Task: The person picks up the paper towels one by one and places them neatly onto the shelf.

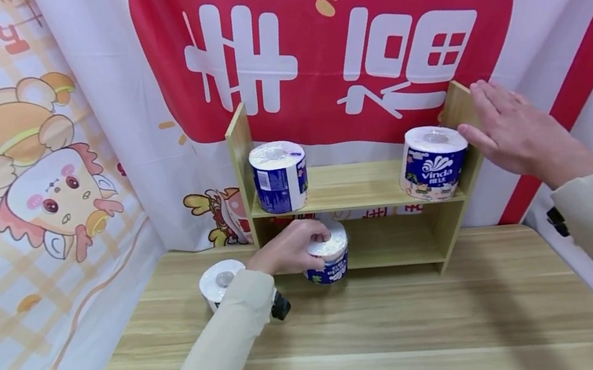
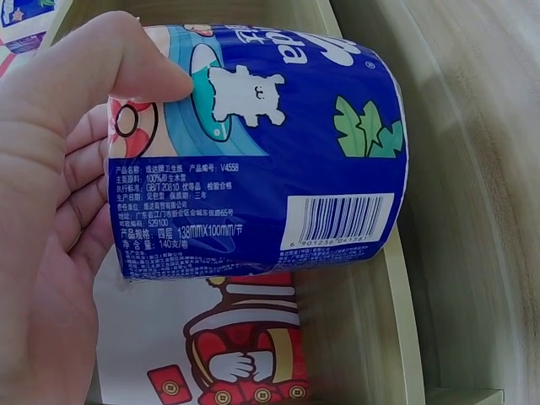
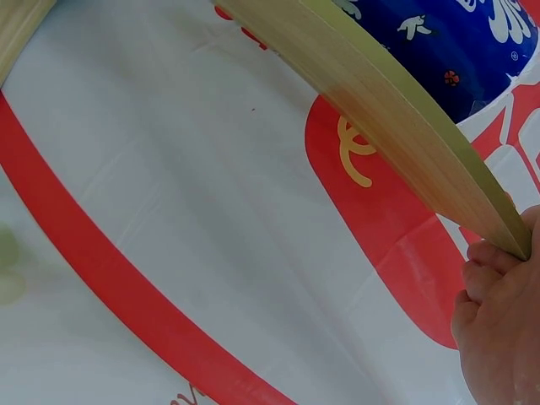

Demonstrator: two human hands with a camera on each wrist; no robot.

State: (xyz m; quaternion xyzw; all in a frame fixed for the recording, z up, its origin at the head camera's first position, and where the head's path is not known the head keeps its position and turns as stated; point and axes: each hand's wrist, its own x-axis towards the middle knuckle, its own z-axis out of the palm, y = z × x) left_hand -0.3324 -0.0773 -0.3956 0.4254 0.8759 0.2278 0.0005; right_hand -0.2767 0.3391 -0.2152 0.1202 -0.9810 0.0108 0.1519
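My left hand [image 1: 289, 248] grips a toilet paper roll [image 1: 332, 264] in blue printed wrapping, its thumb on the wrapper in the left wrist view. That roll [image 2: 261, 160] is in front of the lower level of a small wooden shelf [image 1: 355, 185]. On the upper level, one blue-wrapped roll [image 1: 280, 178] stands at the left end and another roll [image 1: 434, 163] at the right end. My right hand [image 1: 523, 130] rests at the top of the shelf's right side panel [image 3: 405, 143], fingers mostly straight, with the thumb near the right-hand roll.
Another roll [image 1: 221, 280] stands on the wooden table [image 1: 395, 352] left of the shelf, partly covered by the left sleeve. Behind the shelf hangs a white cloth with a red printed panel [image 1: 321, 122]. A patterned cloth [image 1: 26, 256] borders the table on the left.
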